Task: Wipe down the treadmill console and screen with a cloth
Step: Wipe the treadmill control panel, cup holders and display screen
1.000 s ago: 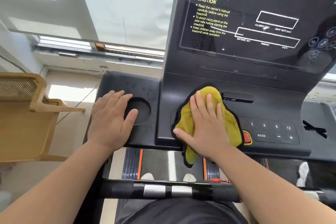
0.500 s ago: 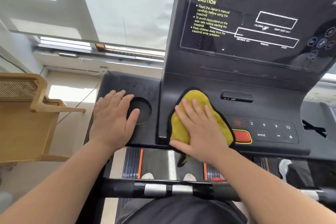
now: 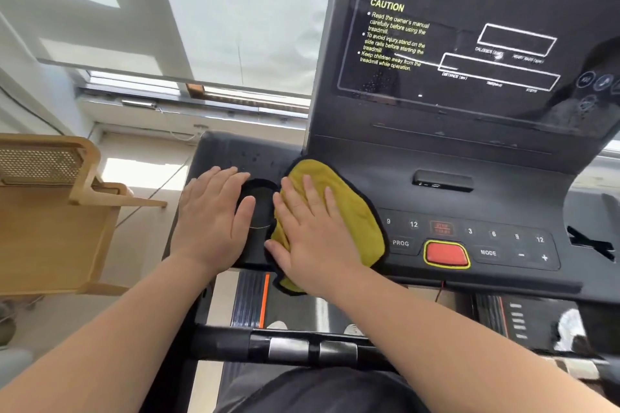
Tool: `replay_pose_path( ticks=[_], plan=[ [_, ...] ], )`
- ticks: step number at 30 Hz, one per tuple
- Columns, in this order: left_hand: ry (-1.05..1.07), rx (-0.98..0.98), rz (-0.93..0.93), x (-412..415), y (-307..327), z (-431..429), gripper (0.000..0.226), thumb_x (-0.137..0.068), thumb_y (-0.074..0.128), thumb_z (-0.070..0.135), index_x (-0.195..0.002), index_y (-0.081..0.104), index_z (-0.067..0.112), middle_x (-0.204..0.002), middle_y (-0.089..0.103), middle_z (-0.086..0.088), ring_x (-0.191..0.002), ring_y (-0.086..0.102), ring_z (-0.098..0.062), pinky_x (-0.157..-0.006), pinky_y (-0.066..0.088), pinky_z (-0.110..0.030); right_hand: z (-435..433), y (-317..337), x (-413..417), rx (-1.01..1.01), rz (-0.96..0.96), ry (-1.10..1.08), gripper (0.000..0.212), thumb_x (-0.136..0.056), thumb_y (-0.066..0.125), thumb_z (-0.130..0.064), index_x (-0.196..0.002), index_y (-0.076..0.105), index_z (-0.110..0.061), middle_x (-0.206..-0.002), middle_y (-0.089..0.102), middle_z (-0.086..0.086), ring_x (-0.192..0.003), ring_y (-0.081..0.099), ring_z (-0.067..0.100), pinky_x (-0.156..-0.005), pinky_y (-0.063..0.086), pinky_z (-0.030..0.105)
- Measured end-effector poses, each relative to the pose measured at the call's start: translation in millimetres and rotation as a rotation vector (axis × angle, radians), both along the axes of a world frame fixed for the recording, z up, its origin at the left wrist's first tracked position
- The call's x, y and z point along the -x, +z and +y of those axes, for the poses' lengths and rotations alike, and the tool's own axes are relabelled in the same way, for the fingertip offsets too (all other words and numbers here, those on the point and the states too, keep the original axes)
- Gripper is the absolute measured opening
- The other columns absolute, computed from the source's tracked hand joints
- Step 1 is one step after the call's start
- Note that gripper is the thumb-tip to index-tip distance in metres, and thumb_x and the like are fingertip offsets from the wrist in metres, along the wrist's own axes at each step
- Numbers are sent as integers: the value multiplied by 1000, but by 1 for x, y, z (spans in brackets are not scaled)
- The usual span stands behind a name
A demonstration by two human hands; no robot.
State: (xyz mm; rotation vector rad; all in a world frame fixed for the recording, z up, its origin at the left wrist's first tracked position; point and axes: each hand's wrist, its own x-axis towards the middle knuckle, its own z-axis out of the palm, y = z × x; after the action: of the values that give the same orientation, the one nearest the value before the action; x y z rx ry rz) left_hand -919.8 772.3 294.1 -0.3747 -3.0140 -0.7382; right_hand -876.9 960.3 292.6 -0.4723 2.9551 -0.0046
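The black treadmill console [image 3: 469, 208] fills the right half of the head view, with its dark screen [image 3: 469, 43] rising above it. A yellow cloth [image 3: 355, 211] with a black edge lies on the console's left part, beside the round cup holder [image 3: 260, 208]. My right hand [image 3: 312, 238] presses flat on the cloth, fingers spread, covering its left side. My left hand [image 3: 211, 221] rests flat on the console's left wing, thumb at the cup holder's rim, holding nothing. The red stop button [image 3: 446, 253] and the number keys lie uncovered to the right of the cloth.
A black handlebar [image 3: 302, 345] with silver grip sensors crosses in front of me below the console. A wooden chair [image 3: 50, 211] stands at the left. The treadmill belt [image 3: 292, 305] and my shoe tips show beneath the console. A window with a blind is behind.
My right hand has slid the cloth leftward across the console, from over the keypad to the cup holder's edge, uncovering the red button and left keys. The left hand stayed put.
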Motion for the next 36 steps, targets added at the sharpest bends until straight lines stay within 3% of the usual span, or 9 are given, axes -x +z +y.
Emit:
replay_pose_path(
  ticks=[3, 5, 8, 13, 18, 23, 26, 32, 36],
  plan=[
    [-5, 5, 10, 1, 0, 1, 55, -98, 29, 43, -135, 57, 13, -141, 58, -12, -137, 45, -37, -114, 31, -58, 24, -6, -18, 0, 30, 58, 76, -100, 28, -62, -163, 25, -20, -173, 14, 8, -160, 7, 34, -128, 14, 57],
    [-1, -1, 5, 1, 1, 1, 55, -98, 29, 43, -136, 57, 13, -141, 58, -11, -137, 44, -36, -115, 31, -58, 54, -8, -32, -29, 24, -11, 87, -96, 33, -72, -164, 19, -20, -172, 15, 14, -159, 7, 39, -126, 17, 60],
    [6, -17, 5, -1, 4, 2, 56, -98, 28, 43, -136, 56, 14, -142, 57, -10, -138, 44, -35, -115, 30, -59, 98, -1, -40, -126, -22, -192, 112, -84, 30, -90, -165, 13, -15, -171, 7, 23, -157, 3, 47, -125, 14, 64],
    [-3, 3, -8, 0, 5, 3, 57, -97, 27, 44, -136, 56, 14, -143, 57, -11, -138, 43, -35, -116, 30, -58, 87, 9, -32, -110, -81, -308, 122, -77, 13, -98, -166, 4, -15, -172, -3, 22, -158, -8, 45, -127, 3, 63],
    [1, -10, -3, -1, 4, 1, 56, -98, 28, 43, -137, 55, 14, -143, 57, -10, -139, 43, -35, -116, 30, -56, 26, 9, -13, -28, -67, -161, 102, -91, 17, -83, -165, -1, -16, -171, -13, 18, -157, -15, 41, -126, -5, 60],
    [-5, -48, 18, -1, 1, 0, 54, -99, 30, 41, -136, 56, 13, -139, 60, -11, -137, 45, -36, -115, 32, -55, 12, -2, -10, 22, -3, 37, 73, -102, 23, -60, -164, 22, -22, -174, 5, 9, -160, -2, 34, -128, 4, 57],
    [-10, -62, 18, -3, 2, 0, 53, -99, 30, 42, -137, 54, 14, -139, 59, -10, -137, 45, -36, -114, 32, -57, 41, -3, -20, 67, 25, 18, 67, -103, 24, -59, -163, 23, -30, -174, 13, 2, -161, 6, 29, -129, 5, 53],
    [-32, 21, 24, -5, 8, 4, 55, -95, 33, 44, -137, 54, 14, -143, 56, -12, -136, 45, -37, -112, 32, -62, 100, 8, -11, -1, -44, -142, 75, -98, 7, -64, -165, -3, -31, -174, -12, -1, -159, -15, 29, -127, -4, 57],
    [-36, 7, 18, -6, 12, 11, 57, -95, 31, 45, -139, 52, 15, -146, 53, -11, -139, 42, -36, -115, 29, -60, 86, 13, 26, -22, 34, -73, 87, -97, 15, -74, -165, -4, -24, -171, -21, 6, -157, -22, 31, -125, -15, 53]
  ],
)
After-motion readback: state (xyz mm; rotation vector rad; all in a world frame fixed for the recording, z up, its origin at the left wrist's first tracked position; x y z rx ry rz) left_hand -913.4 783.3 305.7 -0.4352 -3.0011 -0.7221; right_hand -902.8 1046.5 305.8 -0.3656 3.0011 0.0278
